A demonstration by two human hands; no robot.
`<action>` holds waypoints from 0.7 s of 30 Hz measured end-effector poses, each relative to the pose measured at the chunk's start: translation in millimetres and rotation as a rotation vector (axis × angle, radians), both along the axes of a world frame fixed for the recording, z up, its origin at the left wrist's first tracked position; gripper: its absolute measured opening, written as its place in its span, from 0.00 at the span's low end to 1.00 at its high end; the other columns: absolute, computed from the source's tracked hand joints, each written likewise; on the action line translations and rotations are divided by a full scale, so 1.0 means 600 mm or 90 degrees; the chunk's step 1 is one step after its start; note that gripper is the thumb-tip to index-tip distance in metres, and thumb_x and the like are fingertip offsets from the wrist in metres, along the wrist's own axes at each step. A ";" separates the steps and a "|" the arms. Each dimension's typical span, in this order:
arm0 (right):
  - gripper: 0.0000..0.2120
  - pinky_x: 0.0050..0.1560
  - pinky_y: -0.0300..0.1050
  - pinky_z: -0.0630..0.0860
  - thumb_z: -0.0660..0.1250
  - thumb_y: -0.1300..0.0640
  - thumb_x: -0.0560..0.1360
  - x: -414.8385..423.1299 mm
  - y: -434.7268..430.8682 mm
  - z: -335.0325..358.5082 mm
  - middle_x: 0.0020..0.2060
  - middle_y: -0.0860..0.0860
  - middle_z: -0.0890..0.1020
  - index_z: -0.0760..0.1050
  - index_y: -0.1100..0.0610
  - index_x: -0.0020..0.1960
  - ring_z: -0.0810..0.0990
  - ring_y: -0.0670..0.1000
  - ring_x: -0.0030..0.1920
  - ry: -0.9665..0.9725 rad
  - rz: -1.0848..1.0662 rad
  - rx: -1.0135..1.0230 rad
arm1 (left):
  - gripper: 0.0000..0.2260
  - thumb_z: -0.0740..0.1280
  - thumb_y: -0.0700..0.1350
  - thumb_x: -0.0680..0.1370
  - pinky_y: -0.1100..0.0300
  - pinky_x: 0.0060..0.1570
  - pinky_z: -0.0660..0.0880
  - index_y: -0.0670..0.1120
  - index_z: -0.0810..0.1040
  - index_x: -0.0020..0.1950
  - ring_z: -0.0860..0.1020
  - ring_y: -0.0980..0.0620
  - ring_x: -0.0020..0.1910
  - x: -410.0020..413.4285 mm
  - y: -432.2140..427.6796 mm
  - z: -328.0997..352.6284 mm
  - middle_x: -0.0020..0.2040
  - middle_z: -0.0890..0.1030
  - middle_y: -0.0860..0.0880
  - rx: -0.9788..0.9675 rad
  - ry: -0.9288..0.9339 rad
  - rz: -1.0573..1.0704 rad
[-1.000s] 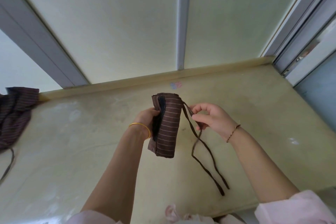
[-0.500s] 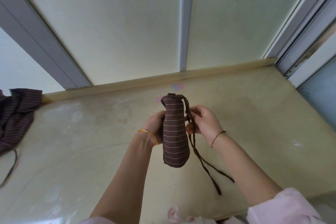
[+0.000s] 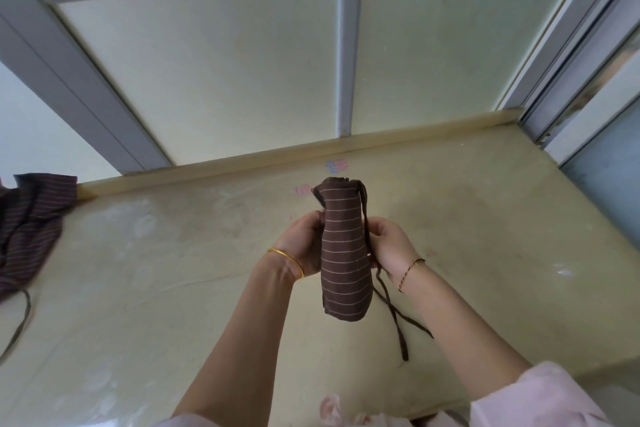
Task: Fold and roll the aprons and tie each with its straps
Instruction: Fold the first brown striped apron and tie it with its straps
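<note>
Brown-striped, the roll (image 3: 343, 253) stood upright above the middle of the counter (image 3: 138, 288) as we gripped it from nine o'clock with our left hand (image 3: 303, 248) and pinched its straps (image 3: 390, 309) against its three o'clock side with our right hand (image 3: 389, 246).

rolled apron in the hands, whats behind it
Around the rolled apron only the pale table shows. The left hand and right hand hold its sides; any fingers behind it are covered.

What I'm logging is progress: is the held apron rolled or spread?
Rolled: the apron is a bundle in left hand and right hand; straps hang loose.
</note>
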State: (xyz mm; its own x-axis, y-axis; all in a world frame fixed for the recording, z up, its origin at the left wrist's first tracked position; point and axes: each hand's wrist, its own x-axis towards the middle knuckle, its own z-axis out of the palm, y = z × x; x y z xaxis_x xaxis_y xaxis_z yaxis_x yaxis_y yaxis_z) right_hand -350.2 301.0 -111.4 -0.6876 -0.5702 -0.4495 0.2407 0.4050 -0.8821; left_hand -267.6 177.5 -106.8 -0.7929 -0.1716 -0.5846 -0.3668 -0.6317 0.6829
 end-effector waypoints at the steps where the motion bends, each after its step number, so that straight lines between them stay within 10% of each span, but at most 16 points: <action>1: 0.10 0.30 0.40 0.71 0.57 0.60 0.80 0.000 0.003 0.000 0.37 0.55 0.79 0.77 0.58 0.47 0.75 0.52 0.33 -0.014 0.001 -0.020 | 0.13 0.54 0.45 0.81 0.52 0.44 0.75 0.41 0.75 0.48 0.79 0.47 0.39 -0.002 0.002 0.002 0.40 0.81 0.44 0.005 0.006 0.000; 9: 0.25 0.38 0.41 0.77 0.53 0.33 0.73 0.013 0.022 0.028 0.45 0.48 0.83 0.76 0.51 0.51 0.82 0.48 0.45 -0.064 0.034 -0.131 | 0.13 0.54 0.41 0.82 0.44 0.57 0.74 0.45 0.72 0.63 0.77 0.40 0.56 -0.010 -0.001 0.001 0.58 0.77 0.38 0.021 0.056 0.082; 14: 0.19 0.46 0.42 0.78 0.73 0.48 0.69 0.009 0.013 0.017 0.47 0.44 0.79 0.69 0.49 0.55 0.80 0.46 0.47 0.212 0.098 0.004 | 0.12 0.56 0.37 0.81 0.49 0.51 0.77 0.46 0.74 0.61 0.77 0.43 0.55 -0.020 0.003 0.003 0.57 0.77 0.40 -0.083 0.025 0.149; 21: 0.12 0.44 0.47 0.79 0.71 0.54 0.70 -0.013 0.015 0.008 0.42 0.45 0.80 0.73 0.50 0.52 0.80 0.48 0.44 0.297 0.063 0.030 | 0.12 0.63 0.51 0.79 0.55 0.44 0.74 0.44 0.80 0.45 0.78 0.47 0.44 -0.016 -0.020 0.006 0.42 0.81 0.47 -0.836 -0.267 -0.165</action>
